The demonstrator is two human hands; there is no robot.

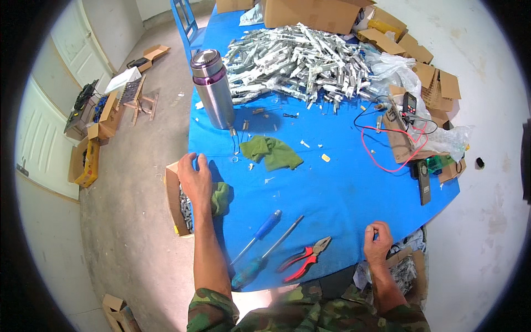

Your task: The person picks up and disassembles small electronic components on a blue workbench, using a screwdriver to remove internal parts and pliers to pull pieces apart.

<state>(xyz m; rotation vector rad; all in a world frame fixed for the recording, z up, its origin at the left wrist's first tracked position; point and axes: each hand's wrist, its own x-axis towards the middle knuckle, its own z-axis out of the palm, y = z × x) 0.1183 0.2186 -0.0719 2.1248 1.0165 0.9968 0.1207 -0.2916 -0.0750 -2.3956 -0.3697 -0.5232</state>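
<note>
My left hand (197, 180) is at the table's left edge, over the rim of a cardboard box (172, 193) of small dark metal parts (186, 210). Its fingers are slightly bent and apart, with nothing visible in them. Beside that wrist lies a crumpled green cloth (220, 199). My right hand (378, 242) rests at the front right edge, curled into a loose fist with nothing showing in it. Between my arms lie a blue-handled screwdriver (267, 226), a screwdriver with a teal handle (249, 273) and red-handled pliers (307, 259), their jaws slightly apart.
A steel flask (214, 91) stands near a large heap of silvery strip-shaped parts (298, 63). A green glove-like cloth (272, 153) lies mid-table. At right are a multimeter (409, 105) with red leads (381, 166) and a grey handheld device (424, 182). Cardboard boxes (312, 15) line the far side.
</note>
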